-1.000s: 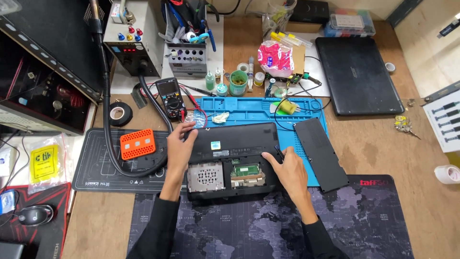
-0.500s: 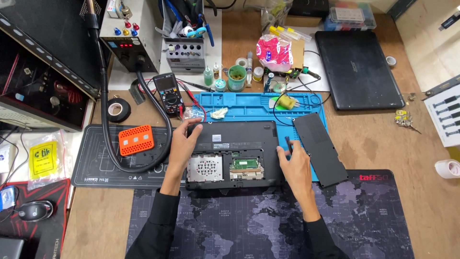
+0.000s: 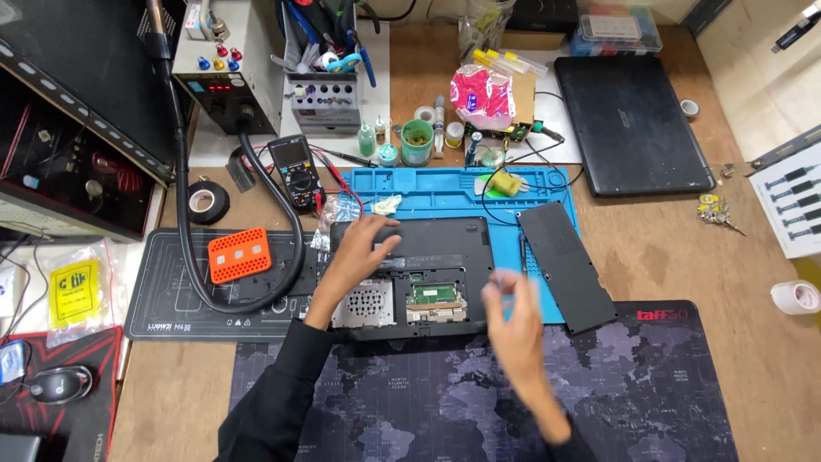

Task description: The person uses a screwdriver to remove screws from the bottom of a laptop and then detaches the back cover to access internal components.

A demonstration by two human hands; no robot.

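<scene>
A black laptop (image 3: 445,244) lies bottom-up on the blue repair mat (image 3: 428,184), its service bay open with a green board (image 3: 434,293) and a perforated metal plate (image 3: 363,305) showing. My left hand (image 3: 363,248) rests flat on the laptop's upper left part. Blurred with motion, my right hand (image 3: 513,312) hovers at the laptop's lower right corner, fingers loosely bent; whether it holds anything small is unclear. The removed black cover panel (image 3: 566,265) lies just right of the laptop.
A multimeter (image 3: 295,175), black tape roll (image 3: 205,203) and orange perforated tray (image 3: 239,255) sit to the left. A closed black laptop (image 3: 631,120) lies at the back right. Bottles, a green cup (image 3: 417,141) and a tool rack (image 3: 323,103) line the back. A dark map-print mat (image 3: 641,393) covers the front.
My right hand has lifted off the laptop's right side and swung down toward me. The left hand slid onto the laptop's upper left.
</scene>
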